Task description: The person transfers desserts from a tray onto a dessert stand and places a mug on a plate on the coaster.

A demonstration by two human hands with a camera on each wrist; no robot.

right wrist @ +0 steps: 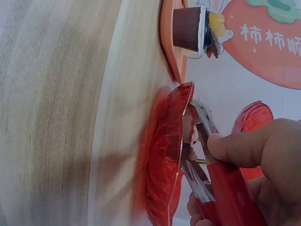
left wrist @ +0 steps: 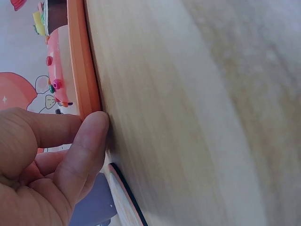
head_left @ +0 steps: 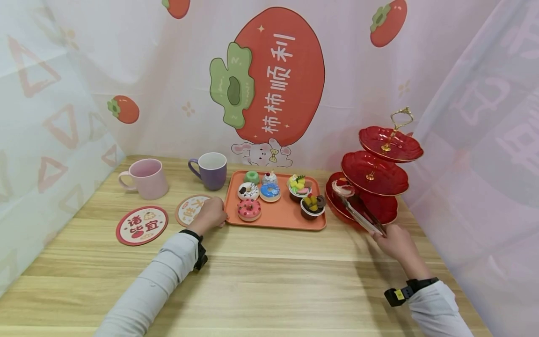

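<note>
My left hand [head_left: 209, 214] pinches the front left corner of an orange tray [head_left: 278, 221] between thumb and finger; the left wrist view shows this grip on the tray's edge [left wrist: 83, 70]. On the tray sit several toy donuts, among them a pink one [head_left: 249, 210], and cupcakes such as a dark fruit-topped one [head_left: 311, 208]. With my right hand [head_left: 397, 243] I hold red-handled metal tongs [right wrist: 233, 193]. Their tips are at a small cream-topped cake [head_left: 343, 188], low over the bottom plate [head_left: 385, 208] of a red three-tier stand, partly hidden behind the plate's rim in the right wrist view.
A pink mug [head_left: 149, 180] and a purple mug [head_left: 213, 173] stand at the back left. Two round coasters lie before them, one red-rimmed [head_left: 142, 225], the other [head_left: 189, 208] beside my left hand. The stand's upper plates [head_left: 375, 175] overhang the tongs' tips. Printed cloth [head_left: 168, 70] encloses the table.
</note>
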